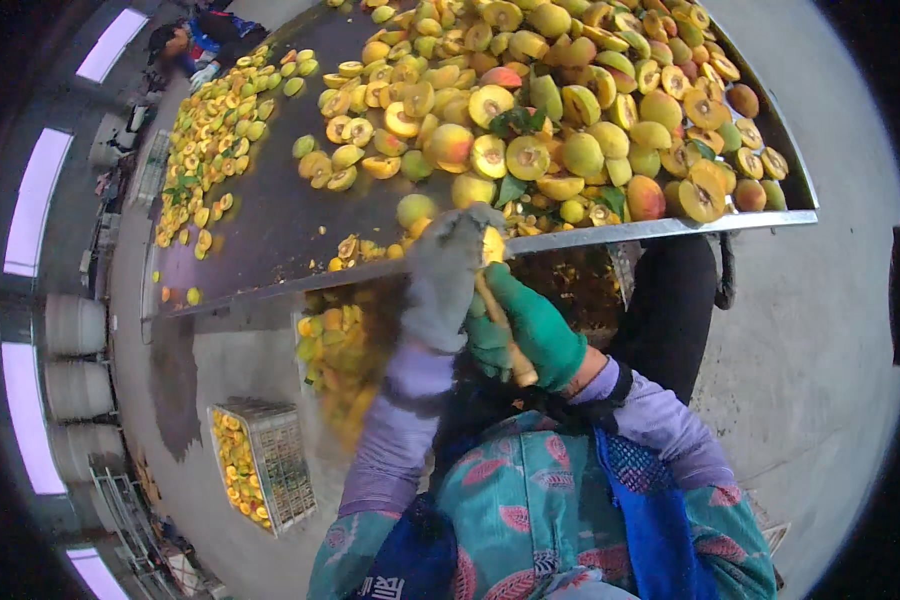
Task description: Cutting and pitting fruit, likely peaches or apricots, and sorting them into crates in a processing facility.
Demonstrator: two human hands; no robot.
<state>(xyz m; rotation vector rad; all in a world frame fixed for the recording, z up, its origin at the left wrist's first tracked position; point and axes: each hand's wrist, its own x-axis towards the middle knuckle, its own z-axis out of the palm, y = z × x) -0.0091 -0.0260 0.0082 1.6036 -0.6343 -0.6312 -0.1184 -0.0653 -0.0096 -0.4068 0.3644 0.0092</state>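
The left hand [448,275], in a grey glove, has its fingers closed around a yellow fruit half [491,244] and holds it just at the near edge of the counter [270,215]. The right hand [530,330], in a green glove, sits right below it, fingers wrapped around the wooden handle of a knife [503,335]; the handle runs up towards the fruit, and the blade is hidden between the gloves. The two hands touch.

The dark counter carries a big heap of peaches [560,110], whole and halved, yellow, green and reddish, with a few leaves among them. A second spread of halves [215,130] lies further left on the same top. Below the counter edge, a blurred pile of yellow pieces [340,350] sits beside the left forearm. A wire crate [270,460] with more halves stands on the floor at the lower left. Another person [195,45] works at the far end of the counter.
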